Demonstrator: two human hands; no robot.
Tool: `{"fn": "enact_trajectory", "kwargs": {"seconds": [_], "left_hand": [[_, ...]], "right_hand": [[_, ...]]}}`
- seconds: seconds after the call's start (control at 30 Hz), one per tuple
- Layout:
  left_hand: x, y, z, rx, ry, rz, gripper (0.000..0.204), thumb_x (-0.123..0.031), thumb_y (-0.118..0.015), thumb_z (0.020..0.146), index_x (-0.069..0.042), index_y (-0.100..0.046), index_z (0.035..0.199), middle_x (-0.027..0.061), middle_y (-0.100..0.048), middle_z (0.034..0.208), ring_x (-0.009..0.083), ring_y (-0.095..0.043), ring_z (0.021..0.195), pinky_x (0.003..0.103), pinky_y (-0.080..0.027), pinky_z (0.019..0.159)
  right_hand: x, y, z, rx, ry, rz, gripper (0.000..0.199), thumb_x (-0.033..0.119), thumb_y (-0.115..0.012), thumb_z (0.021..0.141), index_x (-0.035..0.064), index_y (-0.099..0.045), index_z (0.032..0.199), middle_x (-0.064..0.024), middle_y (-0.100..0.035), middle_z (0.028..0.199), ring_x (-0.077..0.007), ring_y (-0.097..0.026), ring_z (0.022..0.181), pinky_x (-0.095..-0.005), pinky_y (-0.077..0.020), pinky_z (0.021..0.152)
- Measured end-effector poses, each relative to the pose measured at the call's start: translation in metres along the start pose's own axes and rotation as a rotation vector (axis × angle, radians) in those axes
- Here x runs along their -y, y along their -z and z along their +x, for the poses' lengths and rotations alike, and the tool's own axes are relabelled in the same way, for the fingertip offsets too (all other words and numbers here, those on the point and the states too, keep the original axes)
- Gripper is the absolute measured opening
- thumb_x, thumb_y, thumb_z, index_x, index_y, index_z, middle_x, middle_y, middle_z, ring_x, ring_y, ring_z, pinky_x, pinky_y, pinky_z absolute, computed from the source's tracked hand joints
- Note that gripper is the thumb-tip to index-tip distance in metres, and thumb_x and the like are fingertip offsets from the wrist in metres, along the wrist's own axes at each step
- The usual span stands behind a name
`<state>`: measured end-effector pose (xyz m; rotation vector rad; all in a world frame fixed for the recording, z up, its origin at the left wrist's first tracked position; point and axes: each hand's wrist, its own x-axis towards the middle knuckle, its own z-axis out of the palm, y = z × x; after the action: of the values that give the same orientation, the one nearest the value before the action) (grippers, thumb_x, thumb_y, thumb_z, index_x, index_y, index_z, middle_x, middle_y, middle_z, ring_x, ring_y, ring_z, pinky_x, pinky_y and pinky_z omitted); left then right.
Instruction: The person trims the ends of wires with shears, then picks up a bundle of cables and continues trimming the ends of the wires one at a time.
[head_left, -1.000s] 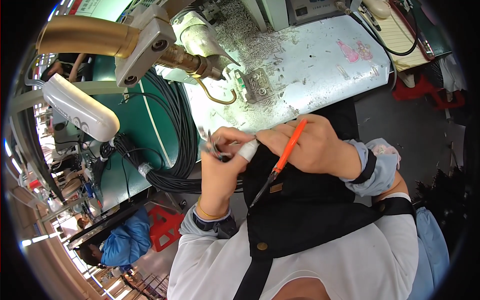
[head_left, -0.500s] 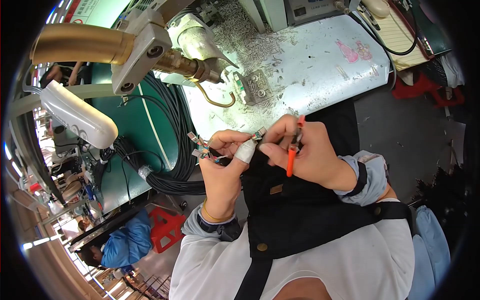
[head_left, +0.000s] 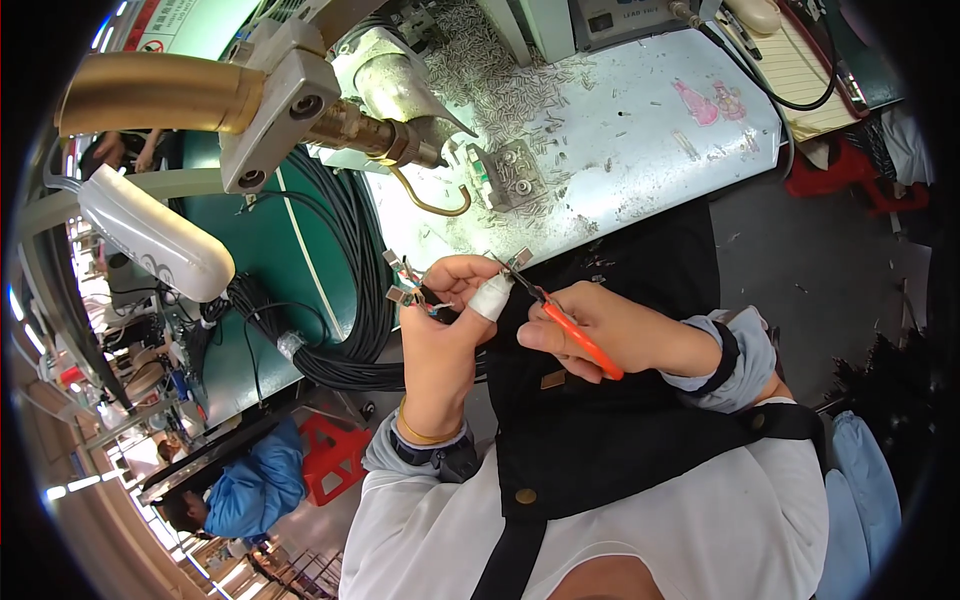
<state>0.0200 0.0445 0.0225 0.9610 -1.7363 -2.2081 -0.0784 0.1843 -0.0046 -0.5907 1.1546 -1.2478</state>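
Note:
Several cable ends with small metal connectors (head_left: pixel 399 296) and thin coloured wires are gripped in my left hand (head_left: pixel 440 340), its fingers curled round them. A white wrap (head_left: pixel 491 297) covers the thumb tip. One more metal connector (head_left: pixel 522 258) pokes out between that thumb and forefinger. My right hand (head_left: pixel 620 325) is closed on a pair of orange-handled snips (head_left: pixel 580 338). Their thin dark tips reach to the cable end beside the wrapped thumb. Whether the tips touch a wire is too small to tell.
Beyond my hands is a white machine table (head_left: pixel 640 130) strewn with small metal pieces (head_left: pixel 490 70) and bearing a metal fixture (head_left: pixel 508 175). A brass-coloured machine arm (head_left: pixel 160 92) and a lamp (head_left: pixel 155 235) overhang the left. Coiled black cable (head_left: pixel 345 270) lies on a green bench.
The snips have swung round in my right hand, so their tips now point at the cable end by my left thumb. The left hand has barely moved.

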Motion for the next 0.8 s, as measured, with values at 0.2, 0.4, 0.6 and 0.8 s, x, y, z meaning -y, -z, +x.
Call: {"fn": "enact_trajectory", "kwargs": {"seconds": [0.2, 0.4, 0.6, 0.8], "left_hand": [[0.003, 0.003, 0.002, 0.044, -0.057, -0.008, 0.014, 0.002, -0.063, 0.073, 0.001, -0.057, 0.086, 0.0014, -0.057, 0.078, 0.0034, -0.05, 0.065, 0.016, -0.035, 0.053], [0.0, -0.007, -0.004, -0.015, -0.207, 0.119, 0.014, 0.005, -0.062, 0.072, 0.003, -0.057, 0.085, 0.0029, -0.057, 0.077, 0.0045, -0.051, 0.066, 0.017, -0.039, 0.057], [-0.001, -0.008, -0.003, -0.026, -0.29, 0.21, 0.014, 0.006, -0.061, 0.073, 0.004, -0.056, 0.085, 0.0034, -0.056, 0.076, 0.0044, -0.05, 0.065, 0.016, -0.039, 0.058], [-0.005, 0.006, 0.009, 0.071, 0.047, -0.008, 0.012, 0.001, -0.059, 0.076, 0.003, -0.055, 0.087, 0.0011, -0.053, 0.071, 0.0017, -0.04, 0.054, 0.016, -0.029, 0.045]], "right_hand": [[0.011, 0.002, -0.005, 0.1, -0.086, 0.096, 0.04, 0.034, -0.052, 0.085, 0.0077, -0.041, 0.058, -0.0021, -0.047, 0.045, -0.0106, -0.044, 0.034, -0.0224, -0.033, 0.035], [-0.011, -0.01, -0.001, -0.591, 0.397, -0.743, 0.039, 0.036, -0.063, 0.076, 0.0028, -0.047, 0.063, -0.0065, -0.048, 0.046, -0.0212, -0.049, 0.037, -0.0301, -0.0374, 0.038], [-0.01, -0.007, -0.001, -0.607, 0.335, -0.828, 0.04, 0.034, -0.07, 0.069, 0.0001, -0.049, 0.068, -0.0095, -0.049, 0.048, -0.0278, -0.051, 0.043, -0.0337, -0.0394, 0.042], [-0.019, -0.001, 0.002, -0.523, 0.358, -0.755, 0.032, 0.026, -0.066, 0.074, 0.0005, -0.048, 0.068, -0.0105, -0.048, 0.048, -0.0289, -0.051, 0.044, -0.0334, -0.0389, 0.042]]}}
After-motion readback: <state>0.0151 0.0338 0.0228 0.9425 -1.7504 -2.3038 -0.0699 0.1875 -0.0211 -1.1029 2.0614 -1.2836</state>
